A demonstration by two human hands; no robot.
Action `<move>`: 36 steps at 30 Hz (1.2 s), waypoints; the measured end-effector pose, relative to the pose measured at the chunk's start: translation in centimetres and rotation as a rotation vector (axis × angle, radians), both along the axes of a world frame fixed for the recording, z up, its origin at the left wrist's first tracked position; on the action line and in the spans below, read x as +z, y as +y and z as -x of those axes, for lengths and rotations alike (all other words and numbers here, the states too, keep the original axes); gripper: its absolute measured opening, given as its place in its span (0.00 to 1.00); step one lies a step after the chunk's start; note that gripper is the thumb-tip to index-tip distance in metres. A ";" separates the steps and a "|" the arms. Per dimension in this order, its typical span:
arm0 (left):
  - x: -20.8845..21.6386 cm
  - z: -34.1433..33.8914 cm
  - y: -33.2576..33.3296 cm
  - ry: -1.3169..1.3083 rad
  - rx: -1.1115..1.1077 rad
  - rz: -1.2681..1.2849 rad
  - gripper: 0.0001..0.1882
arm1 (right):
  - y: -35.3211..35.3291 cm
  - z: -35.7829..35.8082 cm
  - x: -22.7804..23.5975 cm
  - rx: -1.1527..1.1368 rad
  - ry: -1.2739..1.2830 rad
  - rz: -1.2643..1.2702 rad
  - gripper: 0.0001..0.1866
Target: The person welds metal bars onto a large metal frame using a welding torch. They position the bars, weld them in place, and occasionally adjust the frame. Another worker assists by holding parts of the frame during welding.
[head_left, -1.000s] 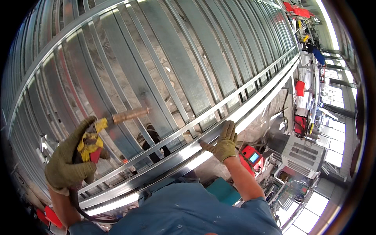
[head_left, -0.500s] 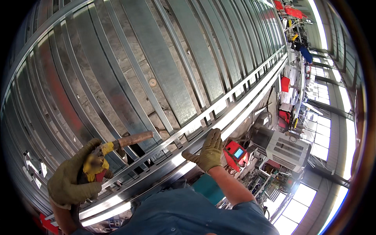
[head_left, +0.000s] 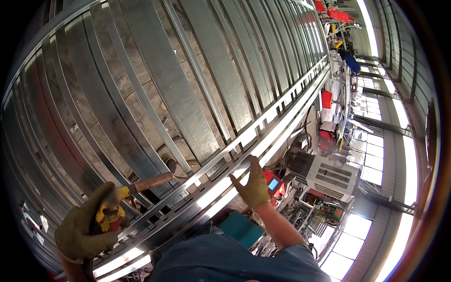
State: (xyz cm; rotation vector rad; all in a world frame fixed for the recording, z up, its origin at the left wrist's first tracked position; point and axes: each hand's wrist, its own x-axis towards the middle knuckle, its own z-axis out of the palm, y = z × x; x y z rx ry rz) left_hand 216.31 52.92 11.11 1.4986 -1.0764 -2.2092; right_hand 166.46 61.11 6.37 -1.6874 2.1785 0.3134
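Observation:
My left hand (head_left: 84, 230), in a thick olive work glove, is wrapped around the yellow and red handle of a welding torch (head_left: 152, 182). The torch's brown, copper-like nozzle points right, over the near ends of the metal slats (head_left: 164, 84) of a large frame. Whether its tip touches metal, I cannot tell. My right hand (head_left: 255, 190), gloved the same way, is held up over the long shiny edge rail (head_left: 216, 192). Its thumb stands apart from the fingers and nothing is in it. Contact between this hand and the rail is unclear.
Slats and narrow bars with gaps between them span the view, floor showing below. Beyond the rail, to the right, are a red machine (head_left: 276, 185) with a lit screen and a grey vented cabinet (head_left: 331, 176). A teal box-like object (head_left: 241, 230) sits close to my body.
The view has shifted, so the frame appears farther left. My right hand has turned to a narrower side, thumb still apart. My left hand keeps hold of the welding torch, its nozzle slightly lower in view.

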 end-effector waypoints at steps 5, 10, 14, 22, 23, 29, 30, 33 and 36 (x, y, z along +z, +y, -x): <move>0.9 0.9 -0.4 0.041 0.113 -0.093 0.52 | -3.1 9.9 -5.7 -0.287 0.125 0.435 0.36; 0.0 0.7 0.5 -0.040 0.099 -0.081 0.58 | -5.6 14.4 -7.9 -0.235 0.073 0.478 0.38; -0.3 0.7 0.4 -0.067 0.001 0.108 0.53 | -6.1 12.5 -9.9 -0.248 0.190 0.447 0.45; 1.2 3.1 -2.7 0.183 0.041 -0.239 0.50 | -6.5 11.6 -9.9 -0.288 0.168 0.457 0.45; 1.0 3.0 -3.1 0.190 -0.010 -0.262 0.55 | -6.5 11.4 -9.7 -0.290 0.162 0.455 0.45; -0.7 4.3 -2.8 0.007 -0.092 0.265 0.53 | -6.4 11.1 -9.5 -0.297 0.137 0.474 0.46; -0.5 4.8 -2.9 0.035 -0.033 0.192 0.52 | -6.5 11.2 -9.5 -0.289 0.134 0.478 0.46; 0.3 4.8 -3.9 -0.092 -0.202 0.268 0.52 | -6.5 11.5 -9.8 -0.267 0.131 0.505 0.47; 0.6 5.0 -4.2 0.195 -0.036 -0.172 0.45 | -6.6 11.4 -9.6 -0.260 0.139 0.520 0.46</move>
